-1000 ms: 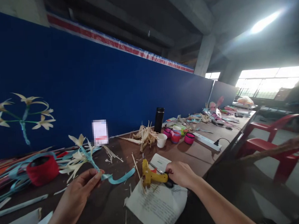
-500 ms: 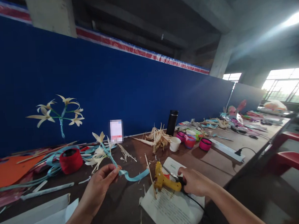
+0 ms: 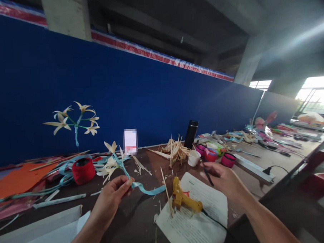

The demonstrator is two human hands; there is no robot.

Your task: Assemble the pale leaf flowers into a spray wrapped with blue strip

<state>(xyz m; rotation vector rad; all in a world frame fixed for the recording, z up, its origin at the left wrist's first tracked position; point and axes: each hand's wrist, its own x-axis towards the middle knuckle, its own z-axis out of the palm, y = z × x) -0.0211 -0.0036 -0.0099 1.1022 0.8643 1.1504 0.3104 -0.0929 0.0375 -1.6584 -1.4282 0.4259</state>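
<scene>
My left hand (image 3: 115,193) pinches the stem of an artificial flower spray (image 3: 114,161) with cream petals, its stem wrapped in light blue tape. A loose end of the blue tape (image 3: 151,190) trails to the right from my fingertips. In my right hand (image 3: 223,178) is a slim dark tool (image 3: 207,172) with a narrow metal end, held above the table; its exact kind is not clear. A yellow glue gun (image 3: 185,199) lies on a printed sheet (image 3: 193,229) between my hands, beside a thin stick (image 3: 166,187).
Dried husks (image 3: 176,151), a white cup (image 3: 193,158) and a black flask (image 3: 191,133) stand at the back. A red wrist-cushion-like roll (image 3: 83,171) sits left. Another flower spray (image 3: 76,120) stands against the blue partition (image 3: 139,90). A power strip (image 3: 254,169) lies right.
My right hand has lifted the slim tool from beside the glue gun and moved it up and right. The left hand keeps its pinch on the flower spray. The view has shifted slightly left.
</scene>
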